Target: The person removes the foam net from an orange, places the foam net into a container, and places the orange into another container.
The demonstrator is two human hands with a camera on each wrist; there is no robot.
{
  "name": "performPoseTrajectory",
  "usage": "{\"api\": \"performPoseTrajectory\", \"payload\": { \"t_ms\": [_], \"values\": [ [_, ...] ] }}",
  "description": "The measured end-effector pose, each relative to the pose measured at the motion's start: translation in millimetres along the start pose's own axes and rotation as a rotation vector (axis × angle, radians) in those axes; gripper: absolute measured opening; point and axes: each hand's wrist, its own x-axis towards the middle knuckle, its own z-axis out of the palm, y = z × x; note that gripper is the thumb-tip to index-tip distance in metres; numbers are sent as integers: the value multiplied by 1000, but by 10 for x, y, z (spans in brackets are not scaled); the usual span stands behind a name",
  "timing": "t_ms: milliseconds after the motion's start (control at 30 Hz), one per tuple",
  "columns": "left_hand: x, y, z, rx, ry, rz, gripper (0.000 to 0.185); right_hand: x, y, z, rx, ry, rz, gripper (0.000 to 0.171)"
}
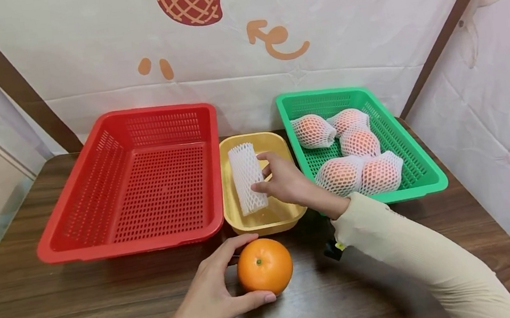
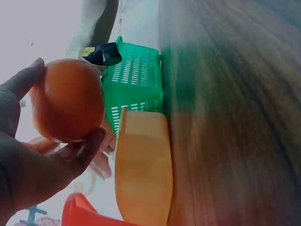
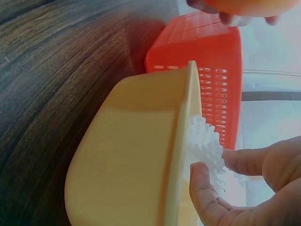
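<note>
My left hand (image 1: 209, 288) holds an orange (image 1: 265, 266) between thumb and fingers, in front of the yellow bin; the left wrist view shows the orange (image 2: 68, 101) raised above the tabletop. Inside the yellow bin (image 1: 286, 214) lies a white foam net sleeve (image 1: 246, 179), a flat tube of mesh. My right hand (image 1: 286, 179) reaches in over the bin's right rim, thumb tip over the sleeve and fingertips at its right edge, with a gap between them. In the right wrist view, the foam net (image 3: 204, 146) shows beside the right thumb and index finger.
A large red basket (image 1: 72, 204) with nothing in it stands left of the bin. To the right, a green basket (image 1: 423, 169) holds several netted fruits (image 1: 359, 141). The wooden table (image 1: 38, 316) ends at a printed cloth backdrop (image 1: 100, 50).
</note>
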Motion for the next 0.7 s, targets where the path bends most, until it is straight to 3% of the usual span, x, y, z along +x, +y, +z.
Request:
{"api": "performPoseTrajectory", "payload": {
  "t_ms": [333, 700],
  "values": [
    [8, 13, -56, 20, 46, 61, 74, 48, -49, 109, -75, -10, 13, 73],
    [-32, 46, -116, 37, 85, 58, 74, 69, -80, 125, -216, -11, 16, 74]
  ]
}}
